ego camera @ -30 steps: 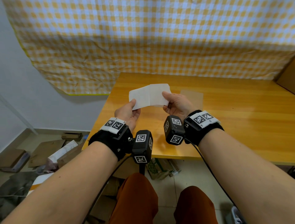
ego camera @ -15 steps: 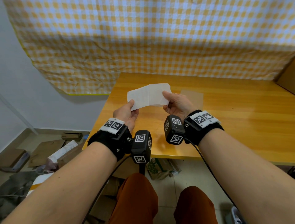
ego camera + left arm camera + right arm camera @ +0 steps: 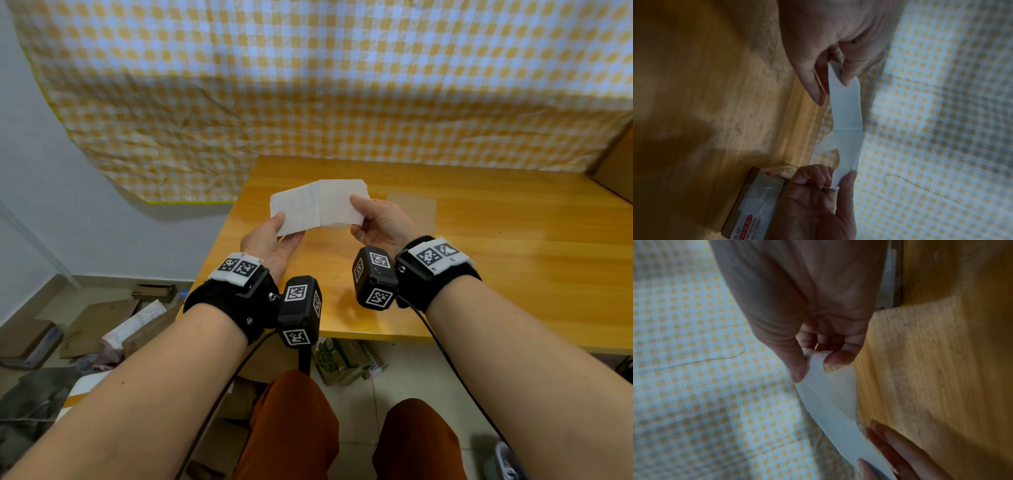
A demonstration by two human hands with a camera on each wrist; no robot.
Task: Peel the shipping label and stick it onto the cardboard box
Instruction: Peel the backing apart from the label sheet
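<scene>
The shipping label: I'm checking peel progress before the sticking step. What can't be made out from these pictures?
- Print on the shipping label: head view shows only its pale back; both wrist views are dim and edge-on.
- How far the backing has peeled: right hand covers that corner; the right wrist view is blurred.
- Cardboard box: cut off by the head view's right edge.
- Left hand fingers: hidden behind the label in the head view.

The shipping label (image 3: 318,205) is showing plain white against the honey-yellow wood-grain tabletop (image 3: 513,257). Behind the tabletop, a cloth (image 3: 325,78) is hanging in yellow-and-white checks. The 2 wrist bands (image 3: 435,270) are showing black with black-and-white square markers. The trousers (image 3: 294,428) are showing rust orange.
</scene>
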